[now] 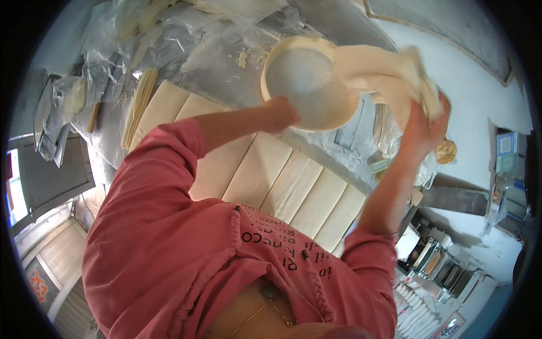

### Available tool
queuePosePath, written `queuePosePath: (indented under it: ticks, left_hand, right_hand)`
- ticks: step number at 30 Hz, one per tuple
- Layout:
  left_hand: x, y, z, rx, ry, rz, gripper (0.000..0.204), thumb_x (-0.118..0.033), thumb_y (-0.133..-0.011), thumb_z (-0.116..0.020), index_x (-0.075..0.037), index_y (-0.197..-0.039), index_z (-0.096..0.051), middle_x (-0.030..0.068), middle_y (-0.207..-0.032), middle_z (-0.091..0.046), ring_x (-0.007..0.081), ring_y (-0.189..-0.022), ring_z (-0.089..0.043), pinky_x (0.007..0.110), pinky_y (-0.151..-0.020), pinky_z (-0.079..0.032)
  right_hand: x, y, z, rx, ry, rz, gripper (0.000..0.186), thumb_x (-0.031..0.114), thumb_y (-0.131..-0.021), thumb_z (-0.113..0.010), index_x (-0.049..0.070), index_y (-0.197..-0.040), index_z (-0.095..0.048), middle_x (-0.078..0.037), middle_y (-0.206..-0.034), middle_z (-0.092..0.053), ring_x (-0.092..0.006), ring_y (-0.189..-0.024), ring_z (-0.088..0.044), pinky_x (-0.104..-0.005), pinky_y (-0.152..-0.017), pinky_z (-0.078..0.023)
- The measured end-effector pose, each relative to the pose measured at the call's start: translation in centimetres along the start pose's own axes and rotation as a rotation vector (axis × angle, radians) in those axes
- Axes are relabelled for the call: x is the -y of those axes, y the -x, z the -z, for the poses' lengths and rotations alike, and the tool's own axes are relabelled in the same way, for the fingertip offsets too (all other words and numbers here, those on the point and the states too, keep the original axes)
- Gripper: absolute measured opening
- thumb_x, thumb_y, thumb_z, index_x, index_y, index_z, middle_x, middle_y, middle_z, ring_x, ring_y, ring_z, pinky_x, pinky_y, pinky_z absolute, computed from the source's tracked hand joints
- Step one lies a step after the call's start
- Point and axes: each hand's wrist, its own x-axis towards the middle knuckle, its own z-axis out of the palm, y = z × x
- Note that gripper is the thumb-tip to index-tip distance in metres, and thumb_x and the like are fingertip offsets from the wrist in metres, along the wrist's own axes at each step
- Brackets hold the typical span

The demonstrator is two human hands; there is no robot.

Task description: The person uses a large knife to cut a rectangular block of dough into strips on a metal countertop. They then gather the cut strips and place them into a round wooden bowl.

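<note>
A round sieve with a pale wooden rim and grey mesh lies on the dusty work table. My left hand is closed on its near rim. To the right, my right hand is raised and closed on a long, limp beige cloth. One end of this cloth drapes over the sieve's right rim, while the gripped end is blurred by motion. Just nearer to me, several flat pale dough strips lie side by side, partly hidden by my left arm and chest.
Wooden sticks lie beyond my left forearm. Crumpled clear plastic sheets cover the far left of the table. Clear bags sit between the sieve and the white wall. Shelves with odds and ends stand at the lower right.
</note>
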Motion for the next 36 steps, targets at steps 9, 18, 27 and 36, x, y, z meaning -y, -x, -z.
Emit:
queuePosePath:
  ticks: [9,18,27,36]
  left_hand:
    - [-2.2,-1.1,3.5,-0.544,2.127,0.867,0.051,-0.04,-0.084,-0.052,-0.014,-0.127,-0.04,0.0086,-0.123,-0.044,0.0252,-0.11,-0.044,0.046,-0.087,-0.039]
    - [-1.9,-0.7,4.5,-0.237,2.387,1.01,0.062,-0.059,-0.087,-0.032,-0.019,-0.135,-0.034,0.0073,-0.141,-0.033,0.0274,-0.13,-0.026,0.058,-0.099,-0.02]
    - [-4.1,1.3,7.8,-0.482,2.445,0.798,0.067,-0.058,-0.081,-0.048,-0.016,-0.132,-0.039,0.0134,-0.139,-0.032,0.0321,-0.126,-0.031,0.059,-0.101,-0.015]
    - [-4.4,-0.7,7.6,-0.514,2.441,0.965,0.063,-0.052,-0.083,-0.047,-0.017,-0.134,-0.034,0.0107,-0.138,-0.033,0.0289,-0.123,-0.035,0.053,-0.101,-0.019]
  right_hand:
    - [-7.1,5.8,-5.8,0.49,0.555,-0.21,0.034,0.019,-0.072,-0.06,0.006,-0.105,-0.059,-0.018,-0.103,-0.06,-0.0363,-0.105,-0.052,-0.0427,-0.086,-0.044]
    - [-7.6,5.7,-5.7,0.502,0.619,-0.186,0.037,0.019,-0.073,-0.054,0.011,-0.109,-0.055,-0.018,-0.099,-0.062,-0.0354,-0.092,-0.059,-0.0436,-0.081,-0.045]
    - [-9.3,8.8,-3.2,0.27,0.506,-0.036,0.026,0.023,-0.079,-0.058,0.007,-0.098,-0.06,-0.017,-0.097,-0.06,-0.0345,-0.09,-0.057,-0.0405,-0.078,-0.046]
    - [-11.6,8.5,-2.3,0.383,0.165,-0.146,0.037,0.021,-0.075,-0.06,0.0,-0.106,-0.057,-0.019,-0.107,-0.06,-0.0363,-0.101,-0.056,-0.0408,-0.085,-0.046]
